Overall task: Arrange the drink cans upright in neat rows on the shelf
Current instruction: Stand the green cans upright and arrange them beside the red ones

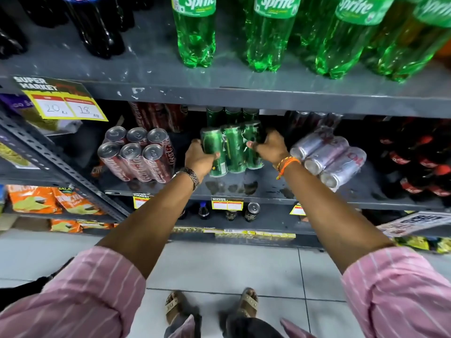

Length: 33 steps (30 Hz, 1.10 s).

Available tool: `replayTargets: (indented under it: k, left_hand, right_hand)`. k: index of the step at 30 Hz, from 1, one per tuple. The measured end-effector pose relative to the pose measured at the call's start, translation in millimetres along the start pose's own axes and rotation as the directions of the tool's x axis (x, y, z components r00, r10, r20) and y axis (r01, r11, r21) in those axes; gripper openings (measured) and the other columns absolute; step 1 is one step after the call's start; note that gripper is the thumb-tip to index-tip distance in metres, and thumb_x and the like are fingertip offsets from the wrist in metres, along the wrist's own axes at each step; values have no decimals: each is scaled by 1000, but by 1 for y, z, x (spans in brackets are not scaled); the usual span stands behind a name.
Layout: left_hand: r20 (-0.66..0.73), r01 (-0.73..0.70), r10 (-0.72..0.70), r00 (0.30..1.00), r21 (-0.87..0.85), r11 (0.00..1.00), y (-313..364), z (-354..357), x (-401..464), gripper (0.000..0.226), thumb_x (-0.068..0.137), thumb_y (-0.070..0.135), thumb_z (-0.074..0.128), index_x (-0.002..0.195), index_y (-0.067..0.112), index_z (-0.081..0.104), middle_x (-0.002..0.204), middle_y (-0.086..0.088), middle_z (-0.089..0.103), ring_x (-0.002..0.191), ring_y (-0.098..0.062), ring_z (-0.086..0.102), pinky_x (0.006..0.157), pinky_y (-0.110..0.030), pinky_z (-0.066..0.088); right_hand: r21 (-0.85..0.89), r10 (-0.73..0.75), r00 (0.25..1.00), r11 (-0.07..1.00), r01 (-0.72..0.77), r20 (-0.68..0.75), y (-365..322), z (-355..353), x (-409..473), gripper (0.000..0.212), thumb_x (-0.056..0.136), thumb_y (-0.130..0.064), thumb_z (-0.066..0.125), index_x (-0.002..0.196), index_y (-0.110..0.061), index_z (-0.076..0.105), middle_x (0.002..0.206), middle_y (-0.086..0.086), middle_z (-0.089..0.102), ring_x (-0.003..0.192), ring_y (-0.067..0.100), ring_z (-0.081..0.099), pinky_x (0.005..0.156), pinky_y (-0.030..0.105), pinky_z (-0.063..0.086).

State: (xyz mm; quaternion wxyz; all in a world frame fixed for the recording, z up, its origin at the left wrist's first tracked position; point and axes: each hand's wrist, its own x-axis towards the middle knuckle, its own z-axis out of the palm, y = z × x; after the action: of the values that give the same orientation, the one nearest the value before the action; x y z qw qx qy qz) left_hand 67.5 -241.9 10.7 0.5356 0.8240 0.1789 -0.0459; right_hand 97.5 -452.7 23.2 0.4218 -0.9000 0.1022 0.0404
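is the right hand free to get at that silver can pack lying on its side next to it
Probably not yet: the right hand is gripping the green can pack along with the left hand. The silver can pack lies close beside it, unobstructed.

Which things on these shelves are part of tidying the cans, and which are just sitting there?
Part of the job:
- green can pack, held by left hand and right hand
- red can pack
- silver can pack, lying on its side

Just sitting there:
- Sprite bottles
- snack bags
- price card
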Motion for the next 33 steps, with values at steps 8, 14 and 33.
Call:
replayTargets:
  k: [8, 14, 33]
  left_hand:
    - [16, -164, 163, 986, 100, 981, -24, -2, -32, 54, 71, 11, 81, 113, 8, 48, 108, -7, 67, 96, -23, 68, 83, -40, 58]
    - [37, -155, 151, 988, 126, 980, -36, -1, -46, 56, 66, 15, 85, 109, 15, 48, 109, -6, 70, 96, -21, 68, 86, -41, 57]
    - [190, -69, 88, 978, -105, 992, 4, -11, 11, 60, 73, 31, 38, 126, 13, 60, 133, -12, 60, 125, -27, 54, 111, -41, 39]
  right_hand:
    - [225, -42, 992, 972, 67, -116, 31, 22, -57, 51, 79, -7, 80, 118, -7, 47, 106, 5, 63, 99, 18, 59, 81, 12, 51]
    - [247, -35, 993, 967, 61, -110, 48, 32, -69, 52, 79, -1, 78, 112, -17, 41, 114, 7, 63, 107, 20, 60, 74, 3, 47]
    - [566, 300, 915, 818, -101, -270, 10, 52, -73, 17, 80, -14, 59, 90, -6, 71, 83, 8, 68, 80, 16, 54, 72, 45, 52]
